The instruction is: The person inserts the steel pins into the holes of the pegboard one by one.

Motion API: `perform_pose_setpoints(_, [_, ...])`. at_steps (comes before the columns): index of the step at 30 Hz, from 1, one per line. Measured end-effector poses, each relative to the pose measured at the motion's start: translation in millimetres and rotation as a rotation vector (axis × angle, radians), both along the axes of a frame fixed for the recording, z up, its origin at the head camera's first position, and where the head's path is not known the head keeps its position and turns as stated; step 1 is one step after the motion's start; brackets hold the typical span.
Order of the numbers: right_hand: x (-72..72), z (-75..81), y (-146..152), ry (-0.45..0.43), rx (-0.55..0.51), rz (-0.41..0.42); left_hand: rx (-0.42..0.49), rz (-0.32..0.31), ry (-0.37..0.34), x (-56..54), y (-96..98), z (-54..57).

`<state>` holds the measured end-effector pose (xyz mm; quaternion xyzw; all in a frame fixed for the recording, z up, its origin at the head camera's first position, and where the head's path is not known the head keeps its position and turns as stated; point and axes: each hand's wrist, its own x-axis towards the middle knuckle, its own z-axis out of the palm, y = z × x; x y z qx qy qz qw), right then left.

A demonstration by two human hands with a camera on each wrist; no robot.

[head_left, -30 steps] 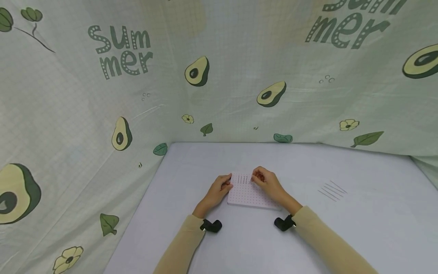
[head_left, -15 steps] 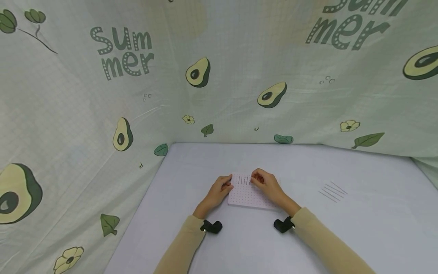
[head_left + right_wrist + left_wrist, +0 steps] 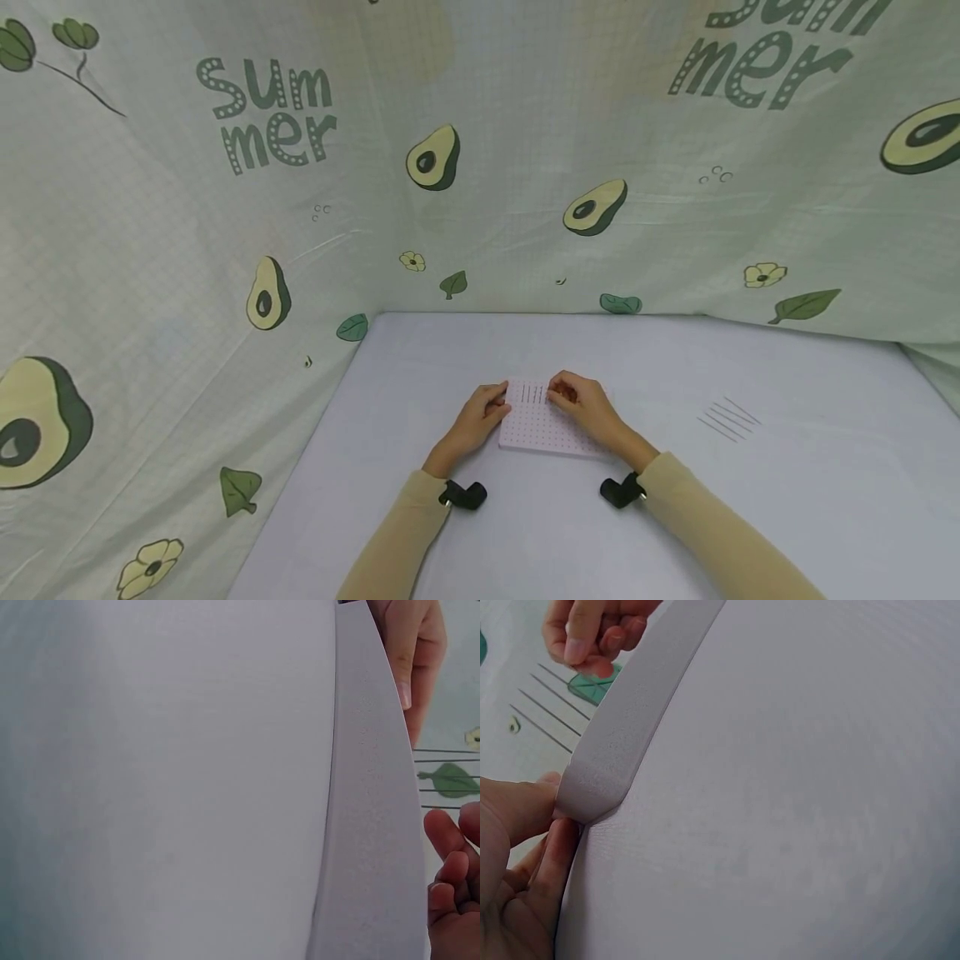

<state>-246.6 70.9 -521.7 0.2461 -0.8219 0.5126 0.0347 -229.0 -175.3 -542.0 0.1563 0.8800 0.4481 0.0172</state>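
Head view: perforated board (image 3: 551, 427) lies beneath right grip (image 3: 585, 402).

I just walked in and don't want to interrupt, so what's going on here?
Someone is working on a pegboard at a white table. The left hand grips its left edge, and the right hand is at the end stick of a row; whether it pinches that stick is hard to tell. The other sticks in the row stand upright in the board. Several loose sticks lie on the table to the right.
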Motion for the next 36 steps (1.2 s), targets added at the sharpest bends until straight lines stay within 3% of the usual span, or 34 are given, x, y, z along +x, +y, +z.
perform_pose_setpoints(13, [-3.1, 1.5, 29.5, -0.034, -0.013, -0.083, 0.001, -0.005, 0.010, -0.3, 2.5, 4.9])
perform_pose_setpoints(19, [-4.1, 6.6, 51.2, -0.039, -0.051, -0.103, 0.027, -0.023, 0.053, -0.7, 2.0, 7.3])
perform_pose_setpoints(29, [6.0, 7.4, 85.9, -0.035, -0.101, -0.138, 0.022, -0.014, 0.039, 2.3, -0.1, 1.5])
perform_pose_setpoints(36, [14.7, 13.0, 111.0, -0.023, -0.047, -0.200, 0.021, -0.012, 0.038, 3.5, -0.1, 1.6])
